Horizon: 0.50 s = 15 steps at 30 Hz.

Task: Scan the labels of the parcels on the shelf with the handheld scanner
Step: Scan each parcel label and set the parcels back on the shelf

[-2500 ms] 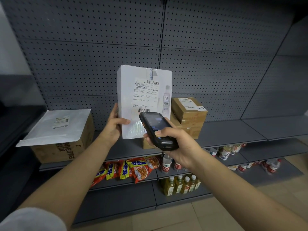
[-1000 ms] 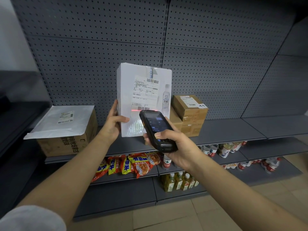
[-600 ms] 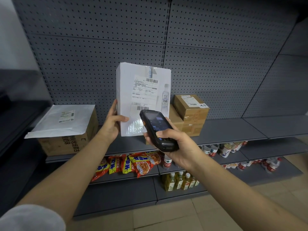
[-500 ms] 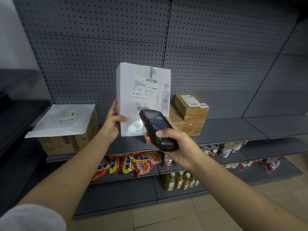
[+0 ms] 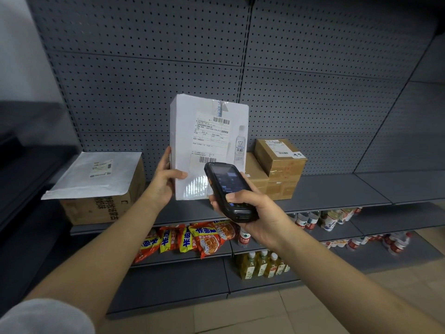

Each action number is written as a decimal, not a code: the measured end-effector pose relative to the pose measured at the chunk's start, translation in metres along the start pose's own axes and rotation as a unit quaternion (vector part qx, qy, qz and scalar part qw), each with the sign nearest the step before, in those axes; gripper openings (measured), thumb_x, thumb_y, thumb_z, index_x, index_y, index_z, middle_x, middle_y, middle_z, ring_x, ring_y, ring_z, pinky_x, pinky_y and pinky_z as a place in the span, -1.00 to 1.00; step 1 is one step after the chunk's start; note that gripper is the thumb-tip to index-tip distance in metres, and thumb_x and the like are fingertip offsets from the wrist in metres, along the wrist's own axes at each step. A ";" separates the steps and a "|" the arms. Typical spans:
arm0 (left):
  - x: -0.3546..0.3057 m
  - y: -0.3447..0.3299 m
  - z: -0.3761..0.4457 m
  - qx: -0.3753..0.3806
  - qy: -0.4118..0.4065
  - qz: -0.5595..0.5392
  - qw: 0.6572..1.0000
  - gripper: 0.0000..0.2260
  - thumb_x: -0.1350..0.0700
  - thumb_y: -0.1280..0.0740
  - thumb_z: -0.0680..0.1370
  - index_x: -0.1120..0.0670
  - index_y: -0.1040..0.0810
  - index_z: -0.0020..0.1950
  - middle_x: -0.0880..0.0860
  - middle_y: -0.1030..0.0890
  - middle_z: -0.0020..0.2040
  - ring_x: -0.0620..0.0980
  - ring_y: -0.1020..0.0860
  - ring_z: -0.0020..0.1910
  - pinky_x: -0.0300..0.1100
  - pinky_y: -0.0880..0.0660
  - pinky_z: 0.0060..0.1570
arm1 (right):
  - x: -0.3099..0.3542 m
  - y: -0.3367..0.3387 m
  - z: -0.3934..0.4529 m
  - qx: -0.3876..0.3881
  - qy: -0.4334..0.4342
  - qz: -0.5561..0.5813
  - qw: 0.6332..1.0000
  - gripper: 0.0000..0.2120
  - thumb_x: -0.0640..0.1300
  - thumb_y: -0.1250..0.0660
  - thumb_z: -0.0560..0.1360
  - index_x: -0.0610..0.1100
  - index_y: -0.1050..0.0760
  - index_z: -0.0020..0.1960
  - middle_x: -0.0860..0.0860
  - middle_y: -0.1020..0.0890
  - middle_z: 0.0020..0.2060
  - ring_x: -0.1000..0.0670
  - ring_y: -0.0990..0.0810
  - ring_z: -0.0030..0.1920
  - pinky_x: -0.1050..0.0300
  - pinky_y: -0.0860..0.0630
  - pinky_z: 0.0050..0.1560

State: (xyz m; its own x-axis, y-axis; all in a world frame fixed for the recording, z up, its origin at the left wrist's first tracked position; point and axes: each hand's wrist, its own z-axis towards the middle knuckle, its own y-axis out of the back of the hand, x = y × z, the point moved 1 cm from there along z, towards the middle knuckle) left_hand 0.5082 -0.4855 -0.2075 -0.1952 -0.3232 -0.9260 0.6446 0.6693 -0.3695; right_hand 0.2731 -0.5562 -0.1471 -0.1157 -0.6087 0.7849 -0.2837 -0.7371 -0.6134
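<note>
holding the white parcel (image 5: pixel 207 145) upright above the grey shelf (image 5: pixel 337 189), the left hand (image 5: pixel 163 182) grips its lower left edge, thumb curled across the front face and fingers behind. the parcel's shipping label (image 5: pixel 210 138) faces the camera, with one barcode near the label's top right and another at its bottom. a printed bottle picture sits on the right side of the parcel's front.

the right hand (image 5: pixel 255 215) grips the black handheld scanner (image 5: pixel 228 191), fingers wrapped round its lower body and thumb resting across its keypad. the scanner is tilted, with its top end just in front of the parcel's lower barcode and overlapping the parcel's bottom right corner in the head view. its screen is lit; the content is too small to read.

on the shelf to the left, a white mailer envelope (image 5: pixel 96 174) with a small label lies on top of a brown carton (image 5: pixel 101 208). to the right, behind the scanner, a small brown box (image 5: pixel 280 156) with a label on top sits on a stack of brown boxes (image 5: pixel 274 186).

on the lower shelves, red and yellow snack bags (image 5: pixel 187 237) lie beside small bottles (image 5: pixel 325 218), and yellow drink bottles (image 5: pixel 262 265) stand one level down. a grey perforated back panel (image 5: pixel 168 68) rises behind the shelf.
</note>
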 end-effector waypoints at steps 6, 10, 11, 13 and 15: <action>-0.002 0.002 0.009 -0.008 0.005 -0.008 1.000 -0.06 0.39 -0.31 0.19 -0.03 -0.22 0.56 0.05 -0.54 0.18 0.01 -0.53 0.09 -0.16 -0.49 -0.07 | -0.001 0.012 0.015 -0.013 0.016 -0.002 1.000 -0.40 -0.45 -0.32 0.32 -0.20 -0.44 0.35 -0.31 -0.59 0.16 -0.26 -0.64 0.04 0.01 -0.64 -0.03; 0.001 0.003 0.021 -0.001 0.012 -0.018 1.000 -0.07 0.40 -0.31 0.19 -0.03 -0.24 0.55 0.05 -0.54 0.25 0.05 -0.51 0.17 -0.10 -0.49 0.03 | 0.001 0.021 0.026 -0.017 0.023 -0.008 1.000 -0.41 -0.49 -0.27 0.40 -0.17 -0.41 0.39 -0.34 -0.54 0.25 -0.24 -0.65 0.03 0.05 -0.65 -0.07; 0.002 0.003 0.025 0.001 0.015 -0.019 1.000 -0.07 0.40 -0.32 0.20 -0.02 -0.23 0.55 0.03 -0.53 0.27 0.07 -0.50 0.22 -0.08 -0.49 0.07 | 0.001 0.025 0.030 -0.025 0.029 -0.003 0.999 -0.40 -0.49 -0.28 0.39 -0.16 -0.42 0.39 -0.33 -0.55 0.25 -0.24 -0.65 0.03 0.05 -0.65 -0.08; 0.004 0.001 0.033 0.007 0.024 -0.028 0.999 -0.05 0.39 -0.33 0.20 -0.02 -0.21 0.57 0.05 -0.49 0.36 0.10 -0.47 0.29 -0.05 -0.48 0.13 | 0.000 0.032 0.040 -0.040 0.047 0.002 0.998 -0.36 -0.49 -0.32 0.34 -0.16 -0.42 0.39 -0.29 -0.58 0.24 -0.25 -0.63 0.05 0.01 -0.65 -0.05; 0.006 -0.004 0.041 0.011 0.034 -0.035 0.999 -0.04 0.39 -0.33 0.19 -0.02 -0.20 0.57 0.07 -0.47 0.39 0.10 -0.47 0.27 -0.05 -0.48 0.11 | 0.001 0.042 0.050 -0.062 0.064 -0.007 0.996 -0.36 -0.49 -0.35 0.34 -0.15 -0.42 0.38 -0.25 -0.62 0.17 -0.23 -0.64 0.05 -0.03 -0.65 0.02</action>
State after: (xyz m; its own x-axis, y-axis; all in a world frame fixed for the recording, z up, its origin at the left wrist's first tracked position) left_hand 0.5347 -0.5177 -0.2086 -0.2891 -0.3221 -0.9015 0.6437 0.6316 -0.4321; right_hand 0.3083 -0.6023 -0.1767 -0.2295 -0.5497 0.8032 -0.4013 -0.6984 -0.5927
